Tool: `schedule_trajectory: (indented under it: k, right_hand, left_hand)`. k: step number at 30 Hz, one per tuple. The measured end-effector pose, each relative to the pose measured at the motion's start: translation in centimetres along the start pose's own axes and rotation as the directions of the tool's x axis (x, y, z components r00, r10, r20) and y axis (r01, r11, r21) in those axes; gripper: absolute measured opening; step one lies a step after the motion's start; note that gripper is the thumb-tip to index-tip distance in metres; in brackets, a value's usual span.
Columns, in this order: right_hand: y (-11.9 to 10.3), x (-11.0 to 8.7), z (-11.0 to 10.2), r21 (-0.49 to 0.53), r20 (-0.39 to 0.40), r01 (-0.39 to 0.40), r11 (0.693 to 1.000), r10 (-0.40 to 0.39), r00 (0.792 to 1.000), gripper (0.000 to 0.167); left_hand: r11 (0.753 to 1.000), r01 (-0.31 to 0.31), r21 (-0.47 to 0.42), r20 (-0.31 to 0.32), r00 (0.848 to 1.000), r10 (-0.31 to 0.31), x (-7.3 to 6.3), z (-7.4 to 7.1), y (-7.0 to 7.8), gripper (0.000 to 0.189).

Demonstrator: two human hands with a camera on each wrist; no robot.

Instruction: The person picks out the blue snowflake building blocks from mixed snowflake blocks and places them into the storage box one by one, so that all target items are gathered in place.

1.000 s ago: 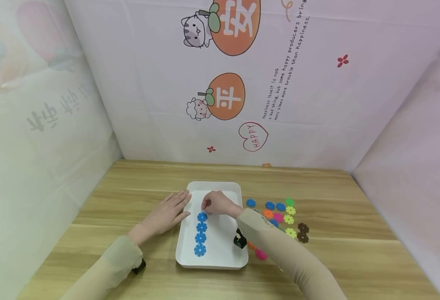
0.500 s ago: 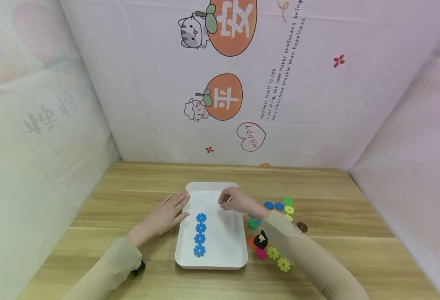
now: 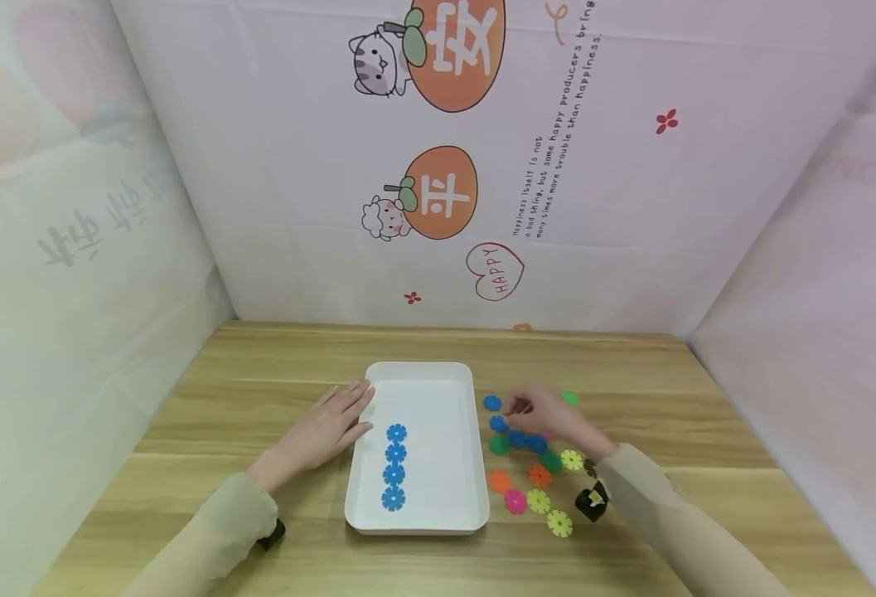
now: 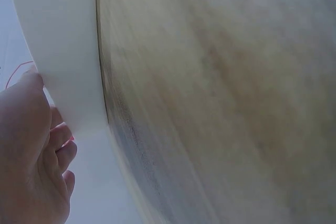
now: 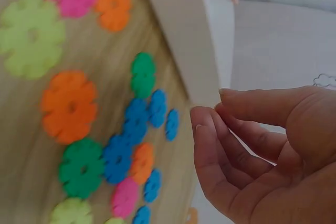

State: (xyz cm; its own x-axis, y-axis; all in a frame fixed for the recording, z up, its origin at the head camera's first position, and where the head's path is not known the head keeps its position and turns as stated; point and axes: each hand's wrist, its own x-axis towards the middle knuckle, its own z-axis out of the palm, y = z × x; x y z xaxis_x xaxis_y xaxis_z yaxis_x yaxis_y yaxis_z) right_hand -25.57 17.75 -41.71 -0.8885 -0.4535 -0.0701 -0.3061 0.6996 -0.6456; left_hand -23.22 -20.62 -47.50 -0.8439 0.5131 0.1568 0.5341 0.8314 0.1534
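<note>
A white tray [image 3: 438, 448] lies on the wooden table. In it, several blue notched plastic discs [image 3: 394, 474] form a straight column along the left side. My left hand [image 3: 326, 431] rests on the tray's left rim with its fingers extended; the left wrist view shows this hand [image 4: 31, 145] by the tray wall [image 4: 63, 51]. To the right of the tray, my right hand [image 3: 553, 414] is over loose discs, beside a blue disc [image 3: 498, 424]. In the right wrist view, the hand's [image 5: 268, 150] fingers are loosely bent, thumb near the index finger, with no disc between them.
Loose discs lie right of the tray, among them a pink disc [image 3: 515, 501], an orange disc [image 3: 539, 475], a yellow disc [image 3: 559, 523] and a green disc [image 3: 499, 444]. Printed cloth walls [image 3: 594, 274] enclose the table [image 3: 296, 348] at the back and sides.
My right hand has moved right from the top of the blue column, out of the tray and over the loose discs. The left hand stays on the rim.
</note>
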Motion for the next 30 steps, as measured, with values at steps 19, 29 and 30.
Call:
schedule_trajectory:
  k: [19, 29, 30]
  right_hand:
    - [4.0, -3.9, -0.6, -0.060, 0.003, -0.119, 0.991, 0.120, 0.993, 0.015]
    - [4.2, -3.6, 0.0, -0.146, -0.024, -0.153, 0.977, 0.151, 0.988, 0.013]
    - [4.2, -3.6, 0.1, -0.142, -0.027, -0.158, 0.977, 0.155, 0.987, 0.014]
  left_hand:
    - [1.000, -0.003, 0.009, 0.003, 1.000, 0.003, 0.0, 0.0, 0.0, 0.063]
    - [1.000, -0.007, 0.017, 0.002, 1.000, 0.007, 0.0, -0.1, 0.0, 0.063]
    - [1.000, -0.008, 0.020, 0.002, 1.000, 0.008, 0.0, -0.1, 0.0, 0.063]
